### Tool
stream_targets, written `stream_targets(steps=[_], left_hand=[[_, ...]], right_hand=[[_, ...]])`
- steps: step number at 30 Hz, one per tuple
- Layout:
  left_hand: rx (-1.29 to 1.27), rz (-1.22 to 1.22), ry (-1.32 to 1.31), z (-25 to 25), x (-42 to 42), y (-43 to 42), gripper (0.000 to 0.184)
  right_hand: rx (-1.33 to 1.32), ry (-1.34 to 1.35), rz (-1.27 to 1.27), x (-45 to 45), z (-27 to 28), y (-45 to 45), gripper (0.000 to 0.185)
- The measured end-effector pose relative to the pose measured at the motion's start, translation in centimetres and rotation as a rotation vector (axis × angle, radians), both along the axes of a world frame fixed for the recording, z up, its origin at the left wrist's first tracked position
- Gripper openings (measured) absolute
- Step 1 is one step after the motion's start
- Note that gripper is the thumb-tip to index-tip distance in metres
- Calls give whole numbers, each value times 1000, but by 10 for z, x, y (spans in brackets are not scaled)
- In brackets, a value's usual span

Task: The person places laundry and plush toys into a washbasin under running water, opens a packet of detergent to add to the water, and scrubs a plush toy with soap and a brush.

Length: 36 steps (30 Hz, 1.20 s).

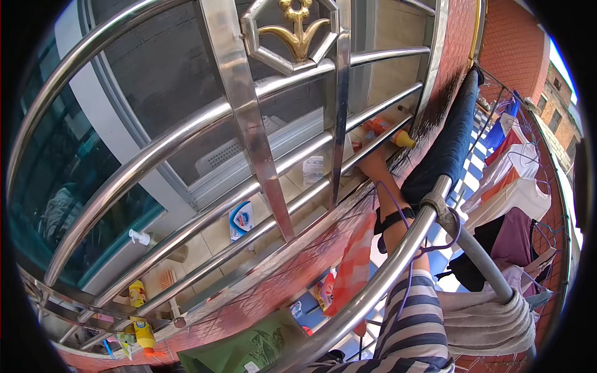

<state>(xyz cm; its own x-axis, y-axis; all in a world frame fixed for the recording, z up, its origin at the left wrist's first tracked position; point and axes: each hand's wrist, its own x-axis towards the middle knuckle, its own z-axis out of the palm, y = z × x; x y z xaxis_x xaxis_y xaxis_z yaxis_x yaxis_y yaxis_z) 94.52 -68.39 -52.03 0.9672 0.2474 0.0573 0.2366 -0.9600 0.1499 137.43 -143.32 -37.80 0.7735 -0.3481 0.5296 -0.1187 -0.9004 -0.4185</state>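
My right hand reaches between the steel bars of a window grille, with a black band round its wrist and a striped sleeve on the arm. It lies close beside an orange bottle with a yellow cap on the tiled sill. A bar and shadow hide the fingers, so touch or grip does not show. Thin purple wire, perhaps a hanger, runs across the forearm. A red-and-white striped plastic bag hangs left of the arm. My left hand is out of view.
The steel grille fronts a sliding window. On the sill are a blue-and-white pack, a white pump top and yellow bottles. A curved metal rail crosses before me. Dark cloth and clothes hang right.
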Motion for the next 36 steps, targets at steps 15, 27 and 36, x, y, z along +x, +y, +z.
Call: stream_targets(steps=[15,27,36], left_hand=[[-145,-75,-67,-16,-4,0,27],[-553,268,-2,19,-107,91,31],[-634,527,-335,48,-259,235,29]], right_hand=[[187,-485,-217,-197,-109,59,27],[1659,677,-761,-516,-381,279,20],[963,1051,764,-428,-281,704,20]])
